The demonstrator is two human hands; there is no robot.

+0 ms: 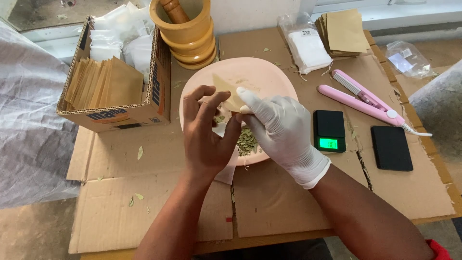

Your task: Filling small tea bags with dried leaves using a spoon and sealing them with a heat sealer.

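1. Pinched between both hands, a small tan paper pouch [230, 92] sat at the centre of the frame, over the near half of a pale pink plate [262, 72]; the bare left hand [208, 132] curled narrowly around the pouch's lower left edge, thumb and fingers closed on it, and also seemed to trap a bit of white paper [220, 129] below; the gloved right hand [279, 127] closed its fingertips on the pouch's right corner.

2. Long axis of the pouch ran from upper left down to lower right, its pointed end up toward the top of the plate; both hands met at it, neither clearly nearer, the left one under it and the right one beside it.

3. Dried green leaves [248, 142] lay on the plate just below the pouch, partly hidden between the two wrists.

4. Upper left of the frame held a cardboard box [144, 113] stacked with more tan pouches and white bags; just right of it stood a wooden mortar [190, 38] with its pestle.

5. Right of the plate, well apart from the hands, sat a small black scale [329, 130] with a lit green display, a pink sealing tool [365, 98], a black square lid [391, 148]; more pouches [344, 31] lay at the upper right.
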